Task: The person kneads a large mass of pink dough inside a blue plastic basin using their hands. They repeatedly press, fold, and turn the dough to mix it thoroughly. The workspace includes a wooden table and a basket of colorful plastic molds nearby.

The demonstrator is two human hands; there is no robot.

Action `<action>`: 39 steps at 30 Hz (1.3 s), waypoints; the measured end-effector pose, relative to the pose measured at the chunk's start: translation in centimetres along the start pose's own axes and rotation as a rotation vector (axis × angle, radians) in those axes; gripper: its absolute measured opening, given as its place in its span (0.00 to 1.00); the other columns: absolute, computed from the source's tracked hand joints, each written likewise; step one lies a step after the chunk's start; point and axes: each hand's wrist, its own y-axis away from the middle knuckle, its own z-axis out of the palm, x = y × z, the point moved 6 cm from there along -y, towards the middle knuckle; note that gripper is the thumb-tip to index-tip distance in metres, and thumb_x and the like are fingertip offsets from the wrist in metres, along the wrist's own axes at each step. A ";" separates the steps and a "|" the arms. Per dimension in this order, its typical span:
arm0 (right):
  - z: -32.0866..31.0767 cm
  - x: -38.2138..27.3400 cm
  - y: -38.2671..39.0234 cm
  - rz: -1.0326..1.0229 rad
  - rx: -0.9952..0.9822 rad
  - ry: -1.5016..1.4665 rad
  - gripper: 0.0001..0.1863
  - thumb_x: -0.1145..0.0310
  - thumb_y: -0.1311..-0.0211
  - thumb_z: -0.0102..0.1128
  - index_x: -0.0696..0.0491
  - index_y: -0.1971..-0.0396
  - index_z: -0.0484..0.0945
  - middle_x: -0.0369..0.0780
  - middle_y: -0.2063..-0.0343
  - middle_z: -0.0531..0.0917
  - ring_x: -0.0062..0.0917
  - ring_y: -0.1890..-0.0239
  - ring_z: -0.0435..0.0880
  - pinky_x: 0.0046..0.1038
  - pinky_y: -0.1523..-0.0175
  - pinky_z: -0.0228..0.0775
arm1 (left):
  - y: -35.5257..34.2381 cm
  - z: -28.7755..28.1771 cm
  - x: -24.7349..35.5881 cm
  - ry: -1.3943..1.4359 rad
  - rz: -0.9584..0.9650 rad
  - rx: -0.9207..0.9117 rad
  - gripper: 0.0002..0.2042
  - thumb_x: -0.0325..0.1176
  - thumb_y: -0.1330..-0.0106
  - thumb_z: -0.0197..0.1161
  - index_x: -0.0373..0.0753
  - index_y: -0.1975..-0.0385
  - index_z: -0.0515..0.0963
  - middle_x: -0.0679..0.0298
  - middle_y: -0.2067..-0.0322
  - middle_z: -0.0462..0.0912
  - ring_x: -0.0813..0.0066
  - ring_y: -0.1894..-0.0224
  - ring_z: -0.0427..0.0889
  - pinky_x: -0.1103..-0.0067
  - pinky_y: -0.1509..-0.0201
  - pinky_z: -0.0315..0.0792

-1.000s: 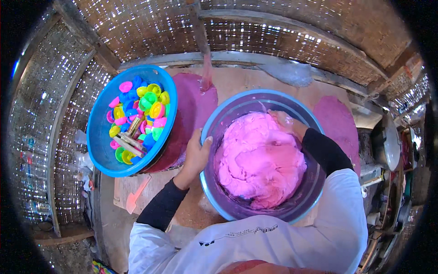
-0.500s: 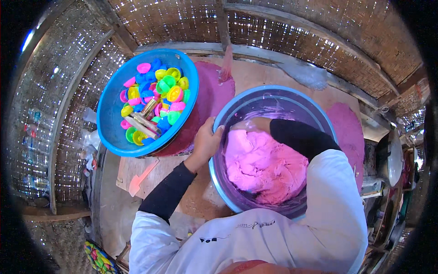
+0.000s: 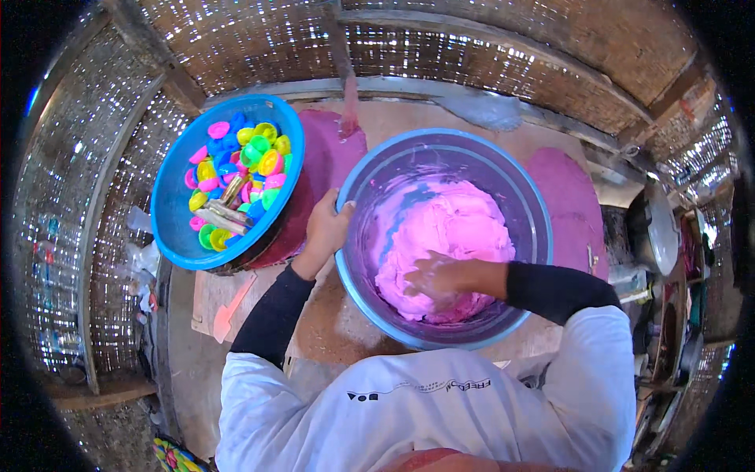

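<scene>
A large purple basin with a blue-grey rim stands before me on a board. Inside lies a thick, soft mass of bright pink dough, with smears of it on the basin's wall. My left hand grips the near-left part of the rim, thumb on top. On the near side of the dough rests my right hand, palm down, fingers apart and coated in pink. Its fingertips press into the dough and are partly hidden.
Left of the basin, a blue tub holds many small coloured plastic cups and some short sticks. A pink spatula lies on the board. Pink stains mark the board, a woven wall rises behind, and a pan stands at right.
My right hand has come from the dough's far side to its near side, over the top. The dough's far-left part has pulled away from the basin wall. My left hand stays on the rim.
</scene>
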 end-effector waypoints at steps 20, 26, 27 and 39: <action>0.8 18.4 -10.5 0.374 0.635 -0.093 0.08 0.67 0.58 0.57 0.52 0.75 0.79 0.46 0.79 0.80 0.39 0.75 0.81 0.40 0.72 0.71 | 1.9 -0.1 2.8 -0.076 -0.036 0.019 0.14 0.33 0.41 0.53 0.34 0.57 0.71 0.46 0.66 0.78 0.50 0.61 0.77 0.66 0.56 0.68; 0.8 17.8 -6.4 0.131 0.521 -0.346 0.18 0.61 0.54 0.61 0.52 0.62 0.76 0.48 0.69 0.80 0.38 0.67 0.80 0.35 0.62 0.71 | 0.7 0.2 1.2 -0.006 0.042 -0.002 0.15 0.34 0.41 0.54 0.35 0.56 0.71 0.46 0.66 0.78 0.48 0.61 0.77 0.65 0.58 0.69; 0.6 16.3 -4.1 -0.005 0.472 -0.436 0.23 0.59 0.52 0.62 0.50 0.55 0.75 0.48 0.64 0.81 0.37 0.63 0.80 0.34 0.58 0.71 | 0.7 0.5 0.8 0.029 0.045 -0.006 0.15 0.34 0.41 0.54 0.35 0.56 0.71 0.46 0.66 0.78 0.48 0.61 0.78 0.65 0.58 0.69; 4.1 9.4 -1.7 0.523 0.350 -0.326 0.24 0.50 0.52 0.60 0.59 0.69 0.78 0.48 0.82 0.77 0.38 0.77 0.77 0.42 0.72 0.66 | 2.3 0.3 4.4 -0.080 0.053 0.037 0.13 0.33 0.41 0.52 0.34 0.58 0.70 0.43 0.67 0.77 0.44 0.62 0.77 0.62 0.59 0.68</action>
